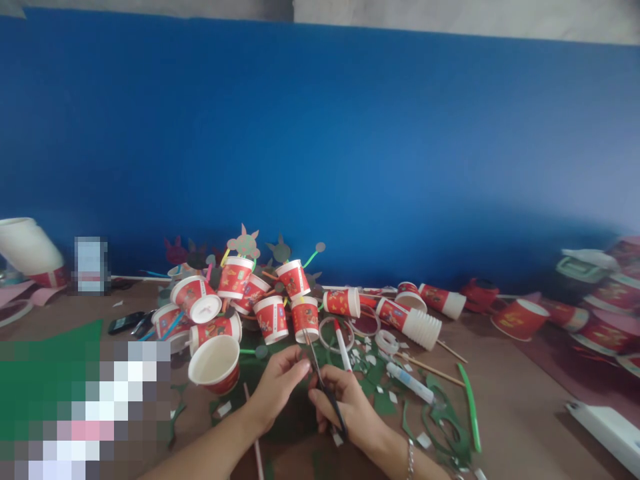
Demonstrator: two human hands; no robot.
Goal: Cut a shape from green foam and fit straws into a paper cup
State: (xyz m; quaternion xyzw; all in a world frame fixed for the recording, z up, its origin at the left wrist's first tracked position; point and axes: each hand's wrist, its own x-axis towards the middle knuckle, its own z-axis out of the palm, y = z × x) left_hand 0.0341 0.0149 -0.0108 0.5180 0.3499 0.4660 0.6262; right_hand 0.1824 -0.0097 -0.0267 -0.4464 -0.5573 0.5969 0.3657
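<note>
My right hand (345, 407) is closed around black-handled scissors (326, 393), whose blades point up and away toward the red paper cups. Just left of the blades, my left hand (283, 383) has its thumb and fingers pinched together; whatever lies between them is too small to make out. Beyond the hands stands a red paper cup (305, 319). A red-and-white marker (343, 345) lies behind my right hand. Dark green paper (295, 417) is under both hands, and small white scraps (371, 360) are scattered to the right.
An open white-lined cup (215, 363) stands left of my left hand. Cups with animal-shaped paper heads (245, 245) are piled behind. On the right are nested cups (410, 323), a glue tube (410, 383), a green strip (469, 407) and a white box (605, 433).
</note>
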